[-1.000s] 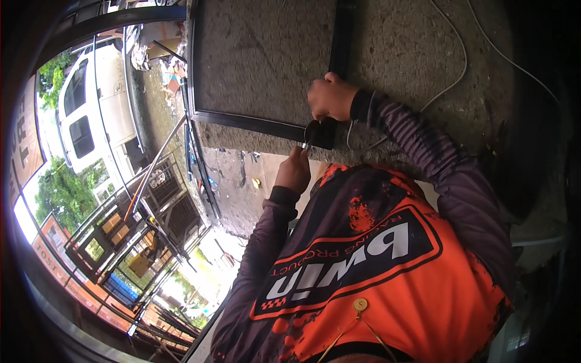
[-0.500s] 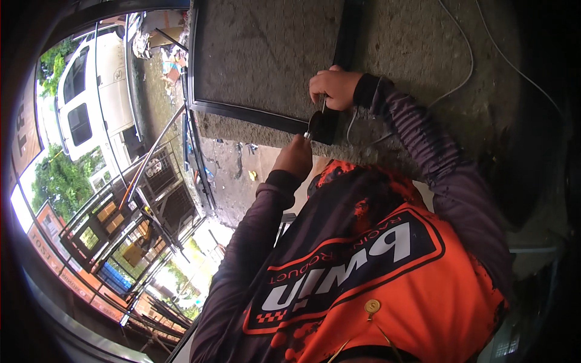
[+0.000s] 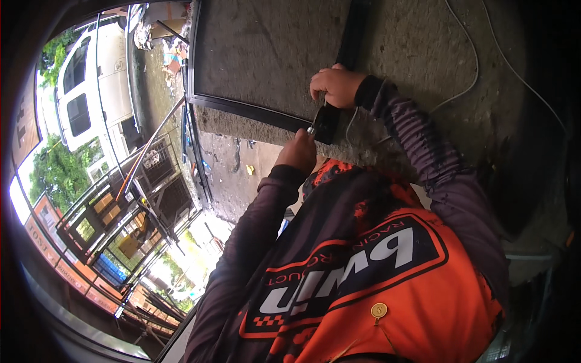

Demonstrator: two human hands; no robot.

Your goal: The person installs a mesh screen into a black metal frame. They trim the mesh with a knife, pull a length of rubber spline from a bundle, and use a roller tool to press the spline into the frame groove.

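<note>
The left hand was closed in a fist around a small tool, its handle hidden in the palm, its silver collar and dark end pointing far and slightly right. The right hand was curled, fingertips bent down toward the left; a thin pale line showed under them, but I cannot tell whether they pinched it. Between the hands lay the near right corner of a black frame, just beyond the left fist and on the near side of the right fingers. The tool's end was at that corner, so the left hand was the nearer to it. From there one bar ran left, the other far, passing under or beside the right hand. Dark mesh appeared to fill the frame. Farther out came the rough bench, a pale cable to the right and a white van to the left.
</note>
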